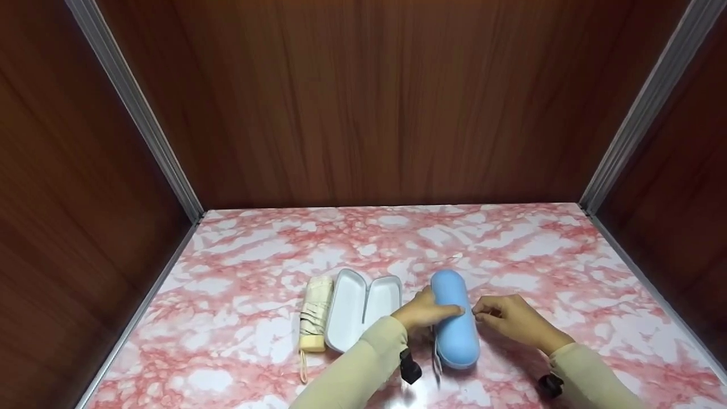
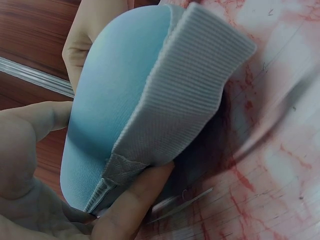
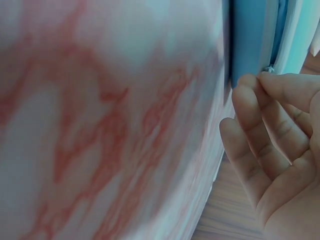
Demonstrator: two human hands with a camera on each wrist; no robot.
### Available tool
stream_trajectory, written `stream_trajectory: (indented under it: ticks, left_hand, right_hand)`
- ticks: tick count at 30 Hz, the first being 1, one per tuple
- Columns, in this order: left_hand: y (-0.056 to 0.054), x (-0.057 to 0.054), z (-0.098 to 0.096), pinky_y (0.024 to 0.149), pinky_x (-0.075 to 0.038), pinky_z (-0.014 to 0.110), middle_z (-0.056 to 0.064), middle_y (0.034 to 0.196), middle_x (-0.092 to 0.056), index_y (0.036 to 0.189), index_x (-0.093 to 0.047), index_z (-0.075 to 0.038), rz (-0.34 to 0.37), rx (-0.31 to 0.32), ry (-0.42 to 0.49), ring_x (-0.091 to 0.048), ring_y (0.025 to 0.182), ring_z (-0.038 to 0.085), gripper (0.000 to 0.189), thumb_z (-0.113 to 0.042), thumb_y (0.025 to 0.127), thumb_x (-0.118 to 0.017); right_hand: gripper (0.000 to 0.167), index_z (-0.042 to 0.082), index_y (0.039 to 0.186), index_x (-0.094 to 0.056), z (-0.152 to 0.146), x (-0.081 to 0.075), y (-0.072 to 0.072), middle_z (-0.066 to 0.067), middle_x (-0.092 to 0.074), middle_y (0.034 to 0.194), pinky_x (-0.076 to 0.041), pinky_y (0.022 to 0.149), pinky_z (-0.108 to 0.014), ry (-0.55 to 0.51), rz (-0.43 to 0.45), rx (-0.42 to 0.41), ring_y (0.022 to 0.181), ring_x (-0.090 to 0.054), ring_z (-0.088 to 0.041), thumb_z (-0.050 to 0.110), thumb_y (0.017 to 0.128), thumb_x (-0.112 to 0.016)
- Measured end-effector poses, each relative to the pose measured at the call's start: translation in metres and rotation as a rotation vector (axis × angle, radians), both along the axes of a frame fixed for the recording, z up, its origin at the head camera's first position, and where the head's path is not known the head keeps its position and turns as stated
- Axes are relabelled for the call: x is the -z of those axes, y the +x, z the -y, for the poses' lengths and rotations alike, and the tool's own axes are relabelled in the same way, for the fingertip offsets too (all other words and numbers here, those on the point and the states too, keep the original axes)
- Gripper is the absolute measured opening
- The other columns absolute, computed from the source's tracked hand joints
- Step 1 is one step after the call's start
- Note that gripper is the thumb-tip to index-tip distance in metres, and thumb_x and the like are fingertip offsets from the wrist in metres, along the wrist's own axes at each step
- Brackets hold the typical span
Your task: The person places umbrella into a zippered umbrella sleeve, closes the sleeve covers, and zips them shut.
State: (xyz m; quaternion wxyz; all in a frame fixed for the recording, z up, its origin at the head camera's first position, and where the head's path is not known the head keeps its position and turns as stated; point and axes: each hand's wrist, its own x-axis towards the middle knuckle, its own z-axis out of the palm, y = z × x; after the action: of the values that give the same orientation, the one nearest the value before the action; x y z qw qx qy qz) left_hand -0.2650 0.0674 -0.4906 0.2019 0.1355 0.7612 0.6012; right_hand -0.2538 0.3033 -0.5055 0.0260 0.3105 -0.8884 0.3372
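Note:
A rounded light-blue zippered case lies lengthwise on the marbled table, right of centre. My left hand grips it from the left side, thumb over the top. The left wrist view shows a finger under the grey ribbed strap on that side of the case. At the right side, my right hand pinches with thumb and forefinger at the seam. In the right wrist view, a small zipper pull shows right at those fingertips, which partly hide it. The other fingers of that hand are loosely bent.
Left of the hands, a hinged case lies spread apart, its pale lining facing up; my left forearm overlaps it. Beside it is a folded cream umbrella with a yellow handle and loop. Wooden panels wall the table at back and sides.

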Motion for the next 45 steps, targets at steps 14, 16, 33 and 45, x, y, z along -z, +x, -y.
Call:
stream_trajectory:
  ticks: [14,16,33,45]
  left_hand:
    - [-0.001,0.001,-0.001,0.087,-0.053,0.045,0.013,0.113,-0.057,0.136,-0.046,0.000,0.002,-0.032,-0.021,-0.059,0.099,0.027,0.066,-0.020,0.080,-0.075]
    - [-0.002,0.002,-0.001,0.087,-0.052,0.043,0.012,0.112,-0.058,0.135,-0.047,0.000,-0.022,-0.031,-0.031,-0.059,0.099,0.025,0.065,-0.020,0.080,-0.075]
    - [-0.001,0.002,-0.001,0.089,-0.052,0.045,0.013,0.117,-0.056,0.139,-0.044,0.001,-0.007,-0.028,-0.011,-0.059,0.103,0.027,0.069,-0.021,0.082,-0.075]
    - [-0.002,0.003,0.000,0.089,-0.052,0.044,0.014,0.119,-0.056,0.141,-0.044,-0.001,-0.025,-0.031,-0.065,-0.058,0.104,0.027,0.071,-0.025,0.082,-0.075]
  right_hand:
    - [0.020,0.020,0.095,-0.073,0.000,0.000,0.007,0.004,-0.072,0.086,-0.055,0.070,-0.028,-0.010,-0.002,-0.017,0.077,-0.066,-0.010,0.001,0.090,-0.071]
    - [0.020,0.021,0.095,-0.073,0.001,0.000,0.008,0.005,-0.072,0.085,-0.055,0.070,-0.028,-0.004,-0.006,-0.017,0.077,-0.066,-0.008,0.002,0.091,-0.071]
    - [0.018,0.022,0.095,-0.073,0.001,-0.002,0.022,0.007,-0.072,0.085,-0.055,0.066,-0.027,-0.010,0.002,-0.030,0.075,-0.065,-0.007,0.005,0.091,-0.072]
    - [0.018,0.023,0.096,-0.073,-0.001,-0.005,0.029,0.006,-0.071,0.085,-0.054,0.064,-0.026,0.013,0.083,-0.049,0.074,-0.066,-0.011,0.006,0.093,-0.070]
